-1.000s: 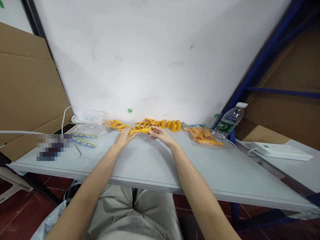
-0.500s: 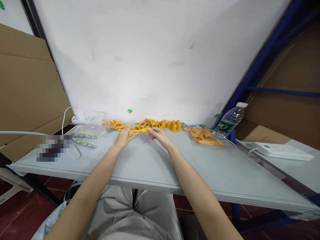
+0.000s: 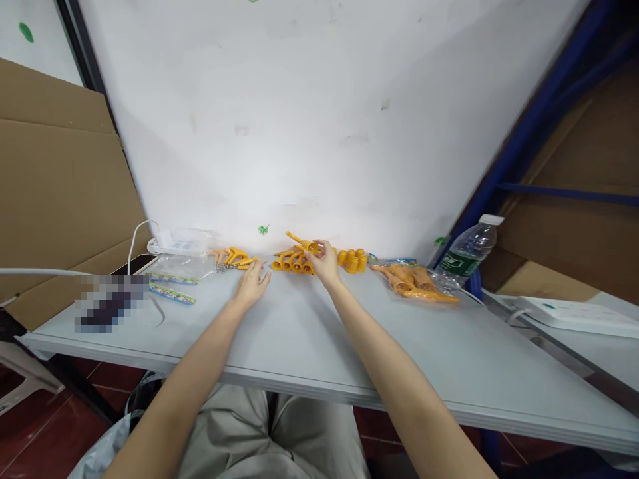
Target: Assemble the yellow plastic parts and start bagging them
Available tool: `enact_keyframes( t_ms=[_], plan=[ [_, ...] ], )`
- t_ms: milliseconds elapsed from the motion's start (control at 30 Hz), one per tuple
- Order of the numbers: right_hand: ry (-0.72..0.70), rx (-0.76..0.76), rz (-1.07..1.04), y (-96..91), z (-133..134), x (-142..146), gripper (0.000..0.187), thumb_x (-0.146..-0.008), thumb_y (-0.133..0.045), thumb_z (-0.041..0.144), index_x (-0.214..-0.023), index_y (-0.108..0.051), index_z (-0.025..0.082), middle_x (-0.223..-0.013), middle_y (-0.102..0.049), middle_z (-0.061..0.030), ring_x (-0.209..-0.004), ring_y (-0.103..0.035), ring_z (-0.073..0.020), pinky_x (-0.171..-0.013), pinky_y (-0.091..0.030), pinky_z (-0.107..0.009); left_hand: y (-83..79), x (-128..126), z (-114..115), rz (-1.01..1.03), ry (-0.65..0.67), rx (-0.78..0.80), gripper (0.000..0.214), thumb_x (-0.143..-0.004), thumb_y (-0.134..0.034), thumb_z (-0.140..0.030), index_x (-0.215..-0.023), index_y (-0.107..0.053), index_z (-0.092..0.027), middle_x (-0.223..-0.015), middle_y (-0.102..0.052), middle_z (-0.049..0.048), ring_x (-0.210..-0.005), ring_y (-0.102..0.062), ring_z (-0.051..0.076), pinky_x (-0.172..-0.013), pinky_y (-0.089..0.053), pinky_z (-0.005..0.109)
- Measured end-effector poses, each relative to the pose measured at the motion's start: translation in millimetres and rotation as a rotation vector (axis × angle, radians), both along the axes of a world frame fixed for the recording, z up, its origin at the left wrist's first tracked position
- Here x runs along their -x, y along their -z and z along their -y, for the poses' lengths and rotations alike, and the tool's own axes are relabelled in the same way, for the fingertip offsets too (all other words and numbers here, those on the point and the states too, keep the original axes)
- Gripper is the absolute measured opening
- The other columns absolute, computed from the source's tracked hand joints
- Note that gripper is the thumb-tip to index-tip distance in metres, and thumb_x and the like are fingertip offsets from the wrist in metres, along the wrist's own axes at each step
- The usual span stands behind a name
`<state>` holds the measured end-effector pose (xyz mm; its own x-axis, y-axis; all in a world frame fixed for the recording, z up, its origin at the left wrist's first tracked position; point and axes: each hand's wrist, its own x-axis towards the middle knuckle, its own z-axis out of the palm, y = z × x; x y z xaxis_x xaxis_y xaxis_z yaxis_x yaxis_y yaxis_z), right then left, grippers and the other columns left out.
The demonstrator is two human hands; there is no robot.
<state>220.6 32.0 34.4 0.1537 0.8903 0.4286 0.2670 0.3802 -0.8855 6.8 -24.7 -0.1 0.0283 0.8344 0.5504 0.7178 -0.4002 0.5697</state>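
Note:
My right hand (image 3: 325, 263) pinches a yellow-orange plastic piece (image 3: 298, 239) with a cup-like end and a long stem, raised over a row of similar cup-ended pieces (image 3: 287, 265). The stem points up and left. My left hand (image 3: 252, 285) rests low over the table, thumb and fingers apart, beside a pile of orange handled pieces (image 3: 234, 255). Its fingertips are close to one orange piece, and whether they touch it I cannot tell. Small orange cups (image 3: 352, 261) stand grouped just right of my right hand.
A clear bag of orange parts (image 3: 417, 283) lies on the table (image 3: 299, 346), near a leaning water bottle (image 3: 469, 249). Plastic packaging (image 3: 172, 295) and a phone (image 3: 132, 265) are at left. A white power strip (image 3: 574, 313) sits at right; the white wall closes the back.
Half a second ago both hands held one long orange piece between them. My hands have parted; the right now lifts a cup-ended piece, and the left is by the handled pieces. The view has tilted slightly.

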Motion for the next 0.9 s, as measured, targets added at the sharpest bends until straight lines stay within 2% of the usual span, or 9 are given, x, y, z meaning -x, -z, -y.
enact_keyframes(
  t_ms=[133,300,400,467,600,733,833,900],
  plan=[
    [0.028,-0.130,0.396,15.4,-11,13,0.038,-0.081,-0.052,0.022,-0.119,-0.053,0.018,-0.123,-0.061,-0.0116,-0.109,-0.060,-0.0236,-0.094,-0.048,-0.041,2.5,0,-1,-0.017,0.005,0.022,0.030,-0.086,-0.052,-0.024,-0.116,-0.058,-0.020,-0.099,-0.063,0.0051,-0.067,-0.057,0.013,-0.075,-0.050,0.031],
    [0.070,-0.130,0.793,28.1,-12,25,0.052,-0.079,-0.037,0.004,-0.127,-0.052,0.017,-0.140,-0.050,-0.0120,-0.126,-0.049,-0.0242,-0.104,-0.040,-0.040,3.8,0,-2,-0.015,0.019,0.034,0.030,-0.085,-0.052,-0.022,-0.113,-0.060,-0.020,-0.097,-0.063,0.0042,-0.067,-0.057,0.013,-0.075,-0.051,0.031],
    [0.112,-0.120,0.956,29.0,-10,28,0.056,-0.081,-0.031,0.000,-0.130,-0.051,0.019,-0.139,-0.052,-0.0107,-0.127,-0.048,-0.0235,-0.114,-0.026,-0.044,4.9,1,-4,-0.014,0.028,0.027,0.029,-0.084,-0.052,-0.022,-0.112,-0.061,-0.020,-0.096,-0.064,0.0043,-0.067,-0.057,0.013,-0.075,-0.051,0.031],
    [0.139,-0.100,1.027,28.3,-9,28,0.055,-0.084,-0.029,0.000,-0.130,-0.051,0.020,-0.137,-0.054,-0.0107,-0.123,-0.052,-0.0238,-0.116,-0.017,-0.048,5.5,1,-4,-0.018,0.032,0.022,0.028,-0.084,-0.052,-0.022,-0.110,-0.061,-0.020,-0.095,-0.064,0.0043,-0.067,-0.057,0.013,-0.075,-0.051,0.031],
    [0.193,-0.082,1.129,28.0,-10,27,0.051,-0.089,-0.027,0.004,-0.130,-0.053,0.021,-0.137,-0.054,-0.0125,-0.122,-0.053,-0.0251,-0.116,-0.010,-0.053,6.2,1,-4,-0.019,0.045,0.017,0.026,-0.084,-0.051,-0.022,-0.108,-0.062,-0.019,-0.093,-0.063,0.0042,-0.067,-0.056,0.013,-0.075,-0.051,0.031],
    [0.188,-0.108,1.172,28.6,-11,27,0.053,-0.090,-0.032,0.007,-0.139,-0.046,0.020,-0.144,-0.048,-0.0134,-0.134,-0.042,-0.0278,-0.114,-0.004,-0.061,7.3,0,-4,-0.016,0.057,0.018,0.026,-0.085,-0.051,-0.022,-0.108,-0.062,-0.020,-0.092,-0.063,0.0037,-0.066,-0.056,0.013,-0.074,-0.051,0.031],
    [0.139,-0.089,1.143,24.4,-10,24,0.051,-0.092,-0.039,0.020,-0.143,-0.041,0.022,-0.149,-0.041,-0.0117,-0.139,-0.033,-0.0301,-0.111,-0.003,-0.068,8.3,0,-4,-0.016,0.064,0.017,0.027,-0.085,-0.050,-0.022,-0.109,-0.062,-0.020,-0.092,-0.064,0.0038,-0.066,-0.056,0.013,-0.073,-0.051,0.030],
    [0.124,-0.061,1.101,17.9,-11,18,0.050,-0.095,-0.038,0.030,-0.145,-0.038,0.023,-0.152,-0.037,-0.0102,-0.141,-0.029,-0.0300,-0.111,-0.005,-0.068,8.7,0,-5,-0.021,0.068,0.017,0.027,-0.085,-0.050,-0.022,-0.109,-0.062,-0.020,-0.092,-0.064,0.0041,-0.066,-0.056,0.013,-0.073,-0.051,0.031]
  ],
)
